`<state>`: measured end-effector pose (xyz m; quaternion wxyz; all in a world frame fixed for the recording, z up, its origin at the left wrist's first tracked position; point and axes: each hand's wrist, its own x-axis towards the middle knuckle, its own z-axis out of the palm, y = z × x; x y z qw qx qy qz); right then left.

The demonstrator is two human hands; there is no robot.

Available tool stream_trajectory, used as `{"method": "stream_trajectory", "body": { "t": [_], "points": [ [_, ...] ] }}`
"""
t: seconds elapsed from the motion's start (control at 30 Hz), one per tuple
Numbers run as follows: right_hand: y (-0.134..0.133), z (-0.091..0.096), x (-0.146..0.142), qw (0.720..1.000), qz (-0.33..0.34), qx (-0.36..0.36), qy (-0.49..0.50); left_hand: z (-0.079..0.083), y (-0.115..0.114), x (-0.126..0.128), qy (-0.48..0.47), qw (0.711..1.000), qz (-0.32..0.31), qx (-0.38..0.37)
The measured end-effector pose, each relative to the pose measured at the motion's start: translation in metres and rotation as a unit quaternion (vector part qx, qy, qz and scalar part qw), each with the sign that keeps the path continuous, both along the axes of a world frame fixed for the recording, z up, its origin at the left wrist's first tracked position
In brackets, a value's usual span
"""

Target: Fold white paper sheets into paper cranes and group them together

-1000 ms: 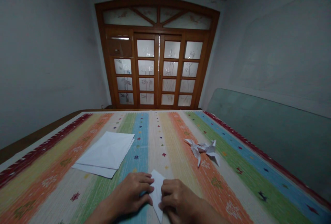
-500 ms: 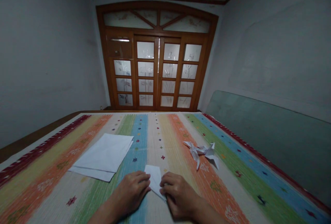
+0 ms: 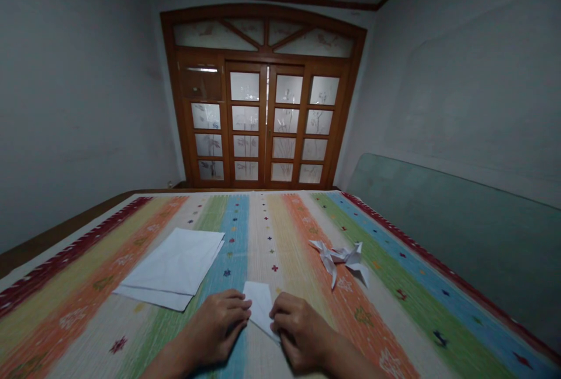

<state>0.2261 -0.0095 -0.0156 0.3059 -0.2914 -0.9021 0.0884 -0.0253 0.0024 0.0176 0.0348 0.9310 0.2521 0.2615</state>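
Observation:
A small white folded sheet of paper (image 3: pixel 259 300) lies on the striped cloth between my two hands, its narrow end toward me. On its left edge rest the curled fingertips of my left hand (image 3: pixel 222 323), closed at the paper. My right hand (image 3: pixel 300 329) grips the right edge, fingers bent and pressed together; its thumb is mostly hidden under the fingers. Left of the hands lies a stack of white paper sheets (image 3: pixel 175 265), slightly fanned. Some folded white paper figures (image 3: pixel 339 256) with pointed tips sit to the right, beyond my right hand.
A colourful striped tablecloth (image 3: pixel 284 239) covers the table. Along the right side stands a pale green panel (image 3: pixel 438 209). Wooden doors (image 3: pixel 265 122) with glass panes are at the far wall, past the table's far edge.
My left hand has shifted slightly left and its fingertips cover less of the folded paper. The right hand stays at the right edge. The whole view has moved a little.

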Motion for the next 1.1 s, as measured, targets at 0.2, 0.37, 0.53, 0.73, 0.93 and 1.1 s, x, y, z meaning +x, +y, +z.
{"method": "stream_trajectory", "body": {
  "t": [0.2,0.37,0.53,0.73,0.93,1.1],
  "points": [
    [-0.004,0.003,0.001,1.0,-0.005,-0.023,-0.013,0.002,-0.005,0.002,0.026,1.0,0.01,-0.005],
    [-0.006,0.009,0.0,0.997,-0.038,-0.068,-0.021,0.0,-0.006,0.001,0.03,0.999,0.011,-0.01],
    [-0.004,0.011,-0.001,0.994,-0.06,-0.095,-0.009,-0.004,-0.01,0.005,-0.021,0.998,0.006,-0.056],
    [-0.001,0.009,0.0,0.988,-0.067,-0.123,0.06,-0.001,-0.008,0.005,-0.084,0.987,0.025,-0.133],
    [0.0,0.008,0.0,0.987,-0.066,-0.118,0.09,-0.003,-0.004,0.002,-0.093,0.975,0.041,-0.196],
    [-0.001,0.01,-0.001,0.988,-0.071,-0.105,0.085,-0.006,-0.004,0.002,-0.096,0.976,0.056,-0.187]
  ]
}}
